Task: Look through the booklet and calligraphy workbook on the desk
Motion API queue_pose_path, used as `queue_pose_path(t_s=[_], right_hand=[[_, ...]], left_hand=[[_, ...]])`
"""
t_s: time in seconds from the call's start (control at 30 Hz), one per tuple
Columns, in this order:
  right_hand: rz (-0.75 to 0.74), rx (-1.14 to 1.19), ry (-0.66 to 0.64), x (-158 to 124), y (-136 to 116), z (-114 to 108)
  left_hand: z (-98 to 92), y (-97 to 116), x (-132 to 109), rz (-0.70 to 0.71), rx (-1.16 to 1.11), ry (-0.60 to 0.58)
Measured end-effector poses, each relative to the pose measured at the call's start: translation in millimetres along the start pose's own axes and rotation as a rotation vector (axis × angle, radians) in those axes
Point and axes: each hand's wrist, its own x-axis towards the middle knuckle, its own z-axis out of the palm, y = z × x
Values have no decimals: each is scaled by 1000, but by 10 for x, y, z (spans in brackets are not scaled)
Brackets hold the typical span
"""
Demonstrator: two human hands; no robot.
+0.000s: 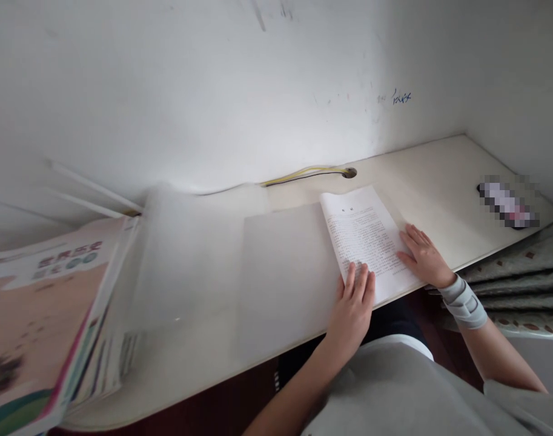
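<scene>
White printed sheet (pixel 364 239) lies flat near the front edge of the bench (pixel 440 175), towards its right end. Left hand (pixel 352 303) rests open, fingers together, on the sheet's lower corner; right hand (pixel 422 254) lies open and flat on its right margin. Neither grips anything. Risk: the sheet's near corner overhangs the front edge; uneven palm pressure could slide or crease it. Stack of books (pixel 53 321) at the left end leans, could tip. Cable (pixel 303 172) runs along the back edge.
</scene>
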Motion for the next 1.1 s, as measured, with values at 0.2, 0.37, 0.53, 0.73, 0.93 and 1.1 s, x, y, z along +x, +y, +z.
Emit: queue_pose_path(t_s=[0.2,0.37,0.53,0.73,0.93,1.1], right_hand=[[-3,-1,-12,10,4,-19],[-7,7,-14,7,16,-17],[-20,17,-12,3,41,-6],[-12,28,4,-4,49,-2],[-4,37,5,-2,60,18],[3,41,10,2,57,13]], left_hand=[[-26,-112,-41,93,17,-53],[-32,-101,23,120,6,-78],[-49,-105,116,162,-48,-119],[-72,-110,22,-45,-198,-16],[64,29,-4,-127,-96,110],[58,45,51,-69,-50,131]])
